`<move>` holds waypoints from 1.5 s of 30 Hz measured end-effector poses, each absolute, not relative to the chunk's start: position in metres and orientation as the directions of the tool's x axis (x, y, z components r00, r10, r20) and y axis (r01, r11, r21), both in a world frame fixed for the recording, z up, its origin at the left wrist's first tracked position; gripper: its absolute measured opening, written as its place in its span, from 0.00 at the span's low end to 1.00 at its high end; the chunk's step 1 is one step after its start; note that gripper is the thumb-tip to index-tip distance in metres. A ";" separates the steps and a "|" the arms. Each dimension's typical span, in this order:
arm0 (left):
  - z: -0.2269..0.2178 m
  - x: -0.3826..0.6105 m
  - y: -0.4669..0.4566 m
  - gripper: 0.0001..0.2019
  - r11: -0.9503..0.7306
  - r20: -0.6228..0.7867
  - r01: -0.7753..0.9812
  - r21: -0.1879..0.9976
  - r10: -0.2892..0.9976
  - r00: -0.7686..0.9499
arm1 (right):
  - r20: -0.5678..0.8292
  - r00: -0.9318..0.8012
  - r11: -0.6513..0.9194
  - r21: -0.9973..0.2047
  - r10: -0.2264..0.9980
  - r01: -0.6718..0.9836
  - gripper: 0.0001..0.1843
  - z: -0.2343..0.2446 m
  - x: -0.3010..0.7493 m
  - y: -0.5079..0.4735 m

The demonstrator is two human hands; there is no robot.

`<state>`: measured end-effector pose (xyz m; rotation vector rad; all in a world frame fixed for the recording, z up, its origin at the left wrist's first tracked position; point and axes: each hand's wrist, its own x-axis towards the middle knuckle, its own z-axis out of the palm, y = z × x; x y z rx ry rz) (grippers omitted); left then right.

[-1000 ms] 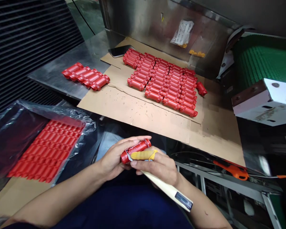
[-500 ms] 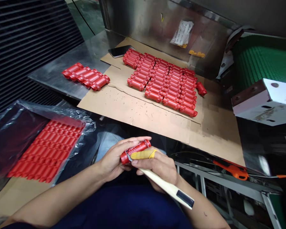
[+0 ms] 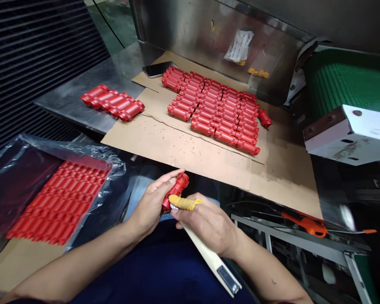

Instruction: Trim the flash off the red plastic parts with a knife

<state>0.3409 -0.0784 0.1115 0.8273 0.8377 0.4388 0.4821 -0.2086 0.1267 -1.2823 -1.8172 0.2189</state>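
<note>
My left hand (image 3: 152, 207) grips a red ribbed plastic cylinder (image 3: 176, 188), tilted with its far end up, over my lap. My right hand (image 3: 205, 221) holds a cream-handled knife (image 3: 209, 255) whose blade end meets the near end of the cylinder. A yellow finger cot (image 3: 183, 203) covers my right thumb, which presses on the part. Both hands are closed around what they hold.
Several rows of red cylinders (image 3: 217, 112) lie on a cardboard sheet (image 3: 183, 145) on the metal table, with a smaller group (image 3: 112, 102) to the left. A plastic-lined tray of red parts (image 3: 58, 200) sits lower left. A phone (image 3: 156, 69), a white box (image 3: 351, 133) and orange-handled pliers (image 3: 307, 223) are around.
My left hand has turned the red cylinder from lying across to pointing more away from me. My right hand and the knife shifted slightly left and down.
</note>
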 end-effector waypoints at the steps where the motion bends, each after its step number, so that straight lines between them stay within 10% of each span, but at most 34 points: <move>1: 0.109 0.341 -0.078 0.22 0.615 -0.478 -0.025 0.788 0.637 0.605 | 0.539 -0.103 0.443 -0.553 0.836 0.706 0.11 0.128 0.482 -0.208; 7: 0.105 0.341 -0.078 0.22 0.688 -0.514 -0.033 0.725 0.572 0.639 | 0.427 -0.029 0.340 -0.676 0.904 0.654 0.10 0.123 0.479 -0.206; 10: 0.109 0.342 -0.078 0.27 0.719 -0.495 -0.084 0.689 0.553 0.670 | 0.401 0.203 0.353 -0.905 0.893 0.237 0.10 0.116 0.482 -0.210; 14: 0.116 0.341 -0.077 0.30 0.710 -0.444 -0.151 0.688 0.576 0.686 | 0.328 0.226 0.377 -0.898 0.917 -0.228 0.17 0.115 0.486 -0.216; 21: 0.122 0.341 -0.080 0.29 0.656 -0.400 -0.222 0.722 0.657 0.640 | 0.632 0.219 0.473 -0.728 0.744 0.496 0.20 0.118 0.478 -0.210; 45: 0.114 0.342 -0.084 0.25 0.659 -0.440 -0.186 0.729 0.659 0.610 | 0.529 0.006 0.380 -0.616 0.848 0.690 0.12 0.125 0.482 -0.205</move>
